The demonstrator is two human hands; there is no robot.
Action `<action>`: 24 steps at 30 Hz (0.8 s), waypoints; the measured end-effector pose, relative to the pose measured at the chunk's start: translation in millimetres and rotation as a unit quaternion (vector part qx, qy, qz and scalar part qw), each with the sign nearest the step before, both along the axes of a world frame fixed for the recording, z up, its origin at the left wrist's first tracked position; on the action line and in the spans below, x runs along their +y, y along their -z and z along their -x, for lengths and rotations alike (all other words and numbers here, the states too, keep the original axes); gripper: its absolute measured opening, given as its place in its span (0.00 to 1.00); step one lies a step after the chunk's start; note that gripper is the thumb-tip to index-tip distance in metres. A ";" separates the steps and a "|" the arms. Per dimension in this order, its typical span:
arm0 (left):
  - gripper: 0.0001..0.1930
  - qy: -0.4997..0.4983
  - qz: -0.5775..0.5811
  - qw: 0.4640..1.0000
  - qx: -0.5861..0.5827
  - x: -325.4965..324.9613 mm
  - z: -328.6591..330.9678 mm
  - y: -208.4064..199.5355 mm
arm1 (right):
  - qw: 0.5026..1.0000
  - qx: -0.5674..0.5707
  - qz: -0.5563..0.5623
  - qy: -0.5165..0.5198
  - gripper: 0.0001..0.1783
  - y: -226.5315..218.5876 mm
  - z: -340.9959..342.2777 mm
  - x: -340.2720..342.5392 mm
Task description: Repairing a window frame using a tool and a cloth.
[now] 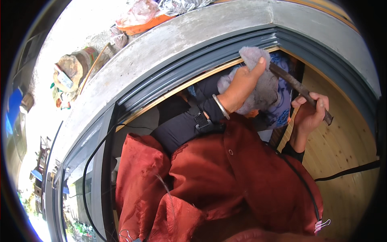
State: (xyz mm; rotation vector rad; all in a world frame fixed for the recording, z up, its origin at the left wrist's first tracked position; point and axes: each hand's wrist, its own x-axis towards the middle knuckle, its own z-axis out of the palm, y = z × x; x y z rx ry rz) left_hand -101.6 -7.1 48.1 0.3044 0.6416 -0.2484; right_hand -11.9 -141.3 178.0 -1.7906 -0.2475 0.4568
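My left hand (242,86), with a silver bangle at its wrist, is closed on a fluffy grey cloth (256,56). The cloth bunches up past my thumb and hangs below the fingers. In my right hand (312,111) is a dark brown, worn-looking bar (296,84), held near its lower right end. Its other end reaches to the edge of the cloth by my left thumb; whether the cloth wraps that end is hidden. A blue patterned fabric (279,101) lies behind the cloth and the bar.
Dark grey window tracks (181,62) and a pale stone ledge (201,30) curve in front of me. Light wooden boards (338,133) are on the right. Outside stand a log stump (70,72) and plastic bags (139,14). A black cable (85,177) loops at the left.
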 end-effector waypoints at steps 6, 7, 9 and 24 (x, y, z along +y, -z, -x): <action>0.28 -0.069 0.142 0.987 0.032 6.6 -12.5 7.5 | 0.994 -0.057 0.075 -0.058 0.14 15.9 14.1 20.1; 0.28 -0.074 0.143 0.987 0.029 6.8 -15.2 11.7 | 0.994 -0.059 0.069 -0.062 0.14 18.4 12.0 24.2; 0.28 -0.042 0.125 0.990 0.057 7.7 -20.3 17.8 | 0.991 -0.067 0.102 -0.048 0.14 19.0 2.6 36.9; 0.18 -0.129 0.168 0.973 0.092 24.3 -28.0 49.6 | 0.980 0.152 0.130 -0.004 0.17 60.3 -91.8 91.1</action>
